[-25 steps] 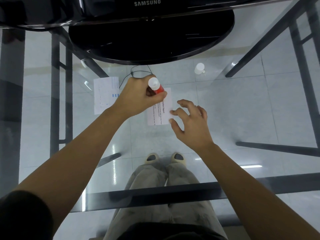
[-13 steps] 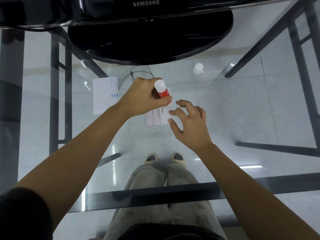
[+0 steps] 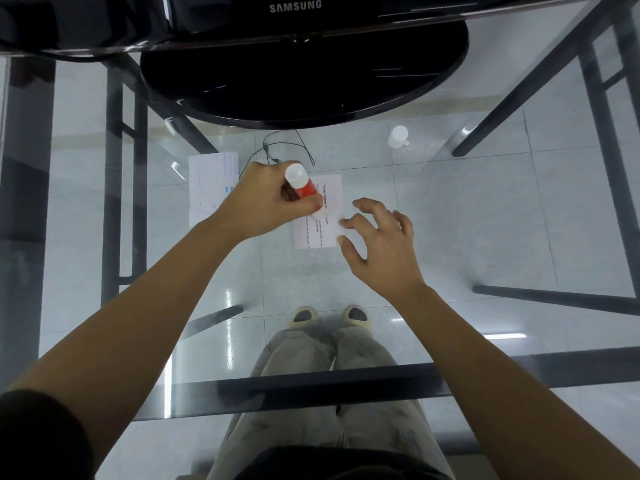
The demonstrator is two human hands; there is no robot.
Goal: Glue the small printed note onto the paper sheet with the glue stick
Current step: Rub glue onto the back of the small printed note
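A red glue stick [image 3: 302,184] with a white end sits in my left hand [image 3: 265,199], which grips it tip-down over the small printed note [image 3: 325,209]. The note lies on the glass table [image 3: 485,220] in the middle. My right hand [image 3: 377,240] holds the note's right edge down with its fingertips, fingers spread and bent. A larger white paper sheet [image 3: 211,188] lies flat to the left of my left hand, partly hidden by it.
A black monitor stand [image 3: 304,84] fills the far middle of the table. The white glue cap [image 3: 398,136] stands at the far right. A thin black cable [image 3: 277,147] loops just beyond the note. Table frame bars show through the glass.
My left hand has slid the glue stick a little right and down across the note. My right hand has stayed at the note's right edge.
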